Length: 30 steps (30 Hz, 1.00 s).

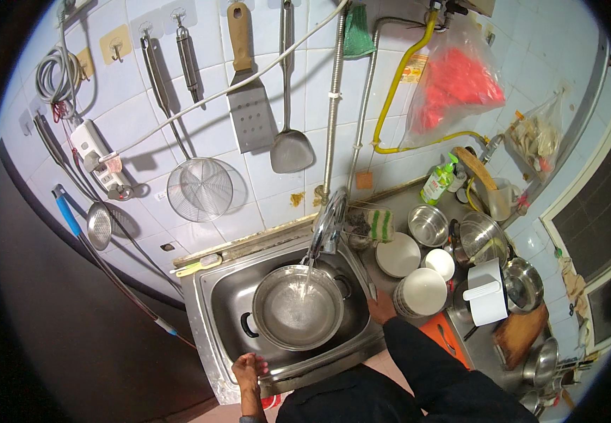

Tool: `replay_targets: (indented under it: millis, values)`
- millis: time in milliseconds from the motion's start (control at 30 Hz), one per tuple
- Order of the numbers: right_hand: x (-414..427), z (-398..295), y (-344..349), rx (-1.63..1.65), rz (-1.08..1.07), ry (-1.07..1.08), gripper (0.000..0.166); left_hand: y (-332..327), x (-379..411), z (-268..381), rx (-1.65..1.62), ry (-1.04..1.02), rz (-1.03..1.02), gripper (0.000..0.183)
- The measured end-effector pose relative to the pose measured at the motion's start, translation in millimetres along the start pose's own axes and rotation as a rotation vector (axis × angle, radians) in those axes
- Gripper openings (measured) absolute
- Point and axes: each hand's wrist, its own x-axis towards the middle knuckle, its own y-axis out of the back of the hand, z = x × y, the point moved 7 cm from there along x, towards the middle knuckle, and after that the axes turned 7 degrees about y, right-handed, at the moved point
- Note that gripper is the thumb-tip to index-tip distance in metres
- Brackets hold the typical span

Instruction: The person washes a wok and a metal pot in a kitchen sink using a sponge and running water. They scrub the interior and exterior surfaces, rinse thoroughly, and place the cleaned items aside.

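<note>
Water runs from the chrome faucet (329, 219) into a round metal pan (297, 307) in the stainless steel sink (231, 317). The pan holds water and rests over another black-handled pot, mostly hidden beneath it. My left hand (249, 367) is at the sink's front left edge, fingers loosely bent, with nothing visible in it. At the right rim, my right hand (381, 307) meets the lower end of a slim metal utensil (372, 289); its fingers are largely hidden, so its grip is unclear.
Right of the sink stand stacked white bowls (425, 292), a white plate (398, 255), metal bowls (428, 225) and a green soap bottle (437, 183). A brush (200, 265) lies on the back left rim. A wire strainer (200, 189) and spatulas hang on the tiled wall.
</note>
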Motion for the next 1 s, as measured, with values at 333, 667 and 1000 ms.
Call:
replay_targets:
  millis: [333,667,1000]
  values:
    - [-141.3,-30.8,57.7,-0.039,-0.279,-0.007,0.044,-42.2,10.6,-2.4,0.01,0.009,-0.085,0.022]
    - [-111.6,-89.2,-30.4,-0.307,-0.693,0.364,0.048,-76.9,4.2,4.9,0.049,-0.007,-0.139,0.018]
    - [-10.1,-142.0,-87.9,-0.578,-0.58,0.05,0.023,-45.1,-11.8,5.7,-0.044,-0.032,-0.062,0.016]
